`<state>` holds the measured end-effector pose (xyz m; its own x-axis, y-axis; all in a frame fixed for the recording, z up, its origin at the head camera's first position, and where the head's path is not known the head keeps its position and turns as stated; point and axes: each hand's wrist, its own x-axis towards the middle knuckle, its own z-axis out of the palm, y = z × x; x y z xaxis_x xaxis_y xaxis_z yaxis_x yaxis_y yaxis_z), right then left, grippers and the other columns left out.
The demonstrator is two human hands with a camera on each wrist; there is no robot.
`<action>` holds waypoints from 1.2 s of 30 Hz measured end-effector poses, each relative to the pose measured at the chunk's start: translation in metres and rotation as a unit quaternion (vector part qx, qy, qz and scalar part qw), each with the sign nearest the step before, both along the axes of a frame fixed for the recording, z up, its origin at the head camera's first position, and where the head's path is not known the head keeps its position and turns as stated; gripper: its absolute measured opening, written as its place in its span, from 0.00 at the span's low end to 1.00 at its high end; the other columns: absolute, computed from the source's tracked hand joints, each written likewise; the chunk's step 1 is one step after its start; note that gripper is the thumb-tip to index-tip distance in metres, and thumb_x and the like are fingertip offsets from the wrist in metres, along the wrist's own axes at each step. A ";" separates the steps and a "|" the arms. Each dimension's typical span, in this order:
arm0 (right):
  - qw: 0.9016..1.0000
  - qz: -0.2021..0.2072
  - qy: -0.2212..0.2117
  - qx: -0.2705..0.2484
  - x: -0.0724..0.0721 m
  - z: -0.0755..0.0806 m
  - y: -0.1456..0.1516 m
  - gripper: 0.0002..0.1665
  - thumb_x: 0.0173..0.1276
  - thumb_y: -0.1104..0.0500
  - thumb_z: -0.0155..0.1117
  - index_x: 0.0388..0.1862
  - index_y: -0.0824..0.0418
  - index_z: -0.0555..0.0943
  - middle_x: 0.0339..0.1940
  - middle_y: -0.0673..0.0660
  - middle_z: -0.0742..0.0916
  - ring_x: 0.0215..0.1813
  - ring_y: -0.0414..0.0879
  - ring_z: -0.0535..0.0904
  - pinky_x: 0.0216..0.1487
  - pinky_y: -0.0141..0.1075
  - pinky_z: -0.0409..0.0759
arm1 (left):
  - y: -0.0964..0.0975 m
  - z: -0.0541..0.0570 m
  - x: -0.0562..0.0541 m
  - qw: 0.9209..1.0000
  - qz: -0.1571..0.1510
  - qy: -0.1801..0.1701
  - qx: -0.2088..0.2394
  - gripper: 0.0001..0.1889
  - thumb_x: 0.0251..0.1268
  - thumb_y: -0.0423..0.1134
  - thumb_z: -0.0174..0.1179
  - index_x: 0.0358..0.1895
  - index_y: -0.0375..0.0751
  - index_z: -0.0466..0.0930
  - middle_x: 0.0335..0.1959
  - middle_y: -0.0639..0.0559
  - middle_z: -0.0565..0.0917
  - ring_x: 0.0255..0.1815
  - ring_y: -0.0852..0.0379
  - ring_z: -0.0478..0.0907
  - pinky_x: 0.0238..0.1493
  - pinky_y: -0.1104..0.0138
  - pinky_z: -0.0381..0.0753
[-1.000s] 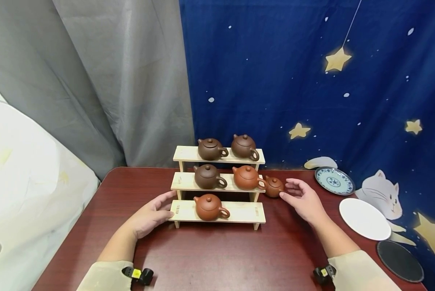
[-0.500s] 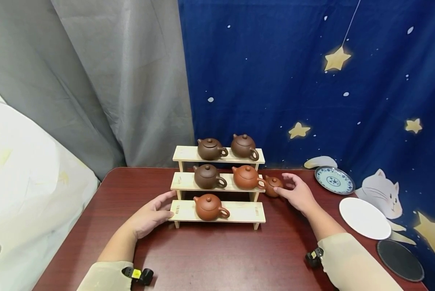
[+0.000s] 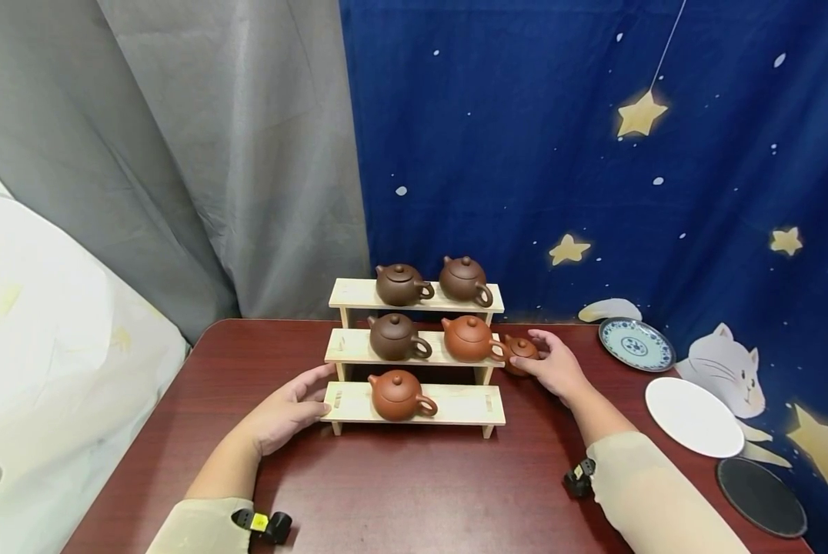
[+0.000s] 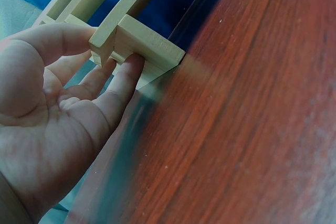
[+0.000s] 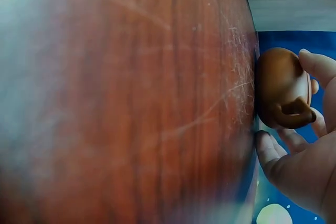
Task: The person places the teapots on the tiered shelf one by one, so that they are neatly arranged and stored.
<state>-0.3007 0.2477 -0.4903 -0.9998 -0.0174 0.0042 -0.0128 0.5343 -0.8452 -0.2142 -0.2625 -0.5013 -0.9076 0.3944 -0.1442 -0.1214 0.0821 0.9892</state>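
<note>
A small reddish-brown teapot [image 3: 521, 355] stands on the table just right of a three-tier wooden display stand [image 3: 455, 414]. My right hand [image 3: 555, 371] holds this teapot from its handle side, thumb at the front and fingers toward the back. In the right wrist view the thumb touches the teapot [image 5: 279, 85], and its handle points toward the palm. My left hand [image 3: 285, 412] grips the left end of the stand's lowest shelf; in the left wrist view thumb and fingers touch the wooden shelf end [image 4: 149, 43]. An orange-brown teapot [image 3: 396, 395] sits on that lowest shelf.
On the middle shelf are a dark brown teapot [image 3: 395, 337] and an orange-brown teapot [image 3: 471, 338]. Two dark teapots, one at left [image 3: 398, 285], share the top shelf. A patterned plate [image 3: 637, 344], a white oval [image 3: 694, 416] and a black oval [image 3: 762, 496] line the right edge.
My right hand has moved left from beside the small teapot until its thumb and fingers are around it. The left hand and the stand have stayed in place.
</note>
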 end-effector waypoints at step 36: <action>0.997 0.010 0.037 0.073 0.026 0.011 0.011 0.51 0.64 0.45 0.81 0.80 0.60 0.71 0.71 0.66 0.84 0.70 0.60 0.81 0.70 0.52 0.77 | 0.000 -0.003 -0.002 1.000 -0.002 -0.005 0.001 0.44 0.74 0.27 0.59 0.88 0.42 0.47 0.84 0.28 0.60 0.68 0.57 0.80 0.61 0.68 0.84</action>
